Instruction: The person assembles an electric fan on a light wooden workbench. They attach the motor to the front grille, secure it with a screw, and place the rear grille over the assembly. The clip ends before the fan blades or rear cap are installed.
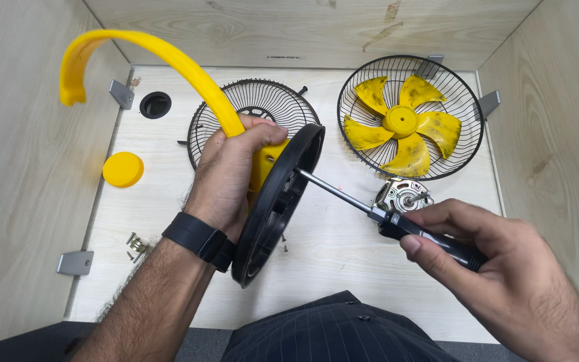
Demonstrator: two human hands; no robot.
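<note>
The left hand [226, 177] has its grip closed around the yellow stand [169, 60], holding its black round base [277, 204] on edge above the worktop [333, 248] middle. The right hand [497, 265] grips a black-handled screwdriver [376, 213], tip meeting the base. A yellow fan blade [400, 123] lies in a wire guard [460, 87] at the far right corner

- Two black wire fan grilles: one [256, 107] at 12 o'clock, one [410, 117] at 1 o'clock.
- One yellow five-blade fan propeller [400, 123].
- One bare fan motor [403, 194].
- One screwdriver [397, 224].
- One black round base [273, 214].
- One yellow curved arm [169, 60].
- One yellow cap [122, 169], 9 o'clock.
- Three grey corner brackets visible.
</note>
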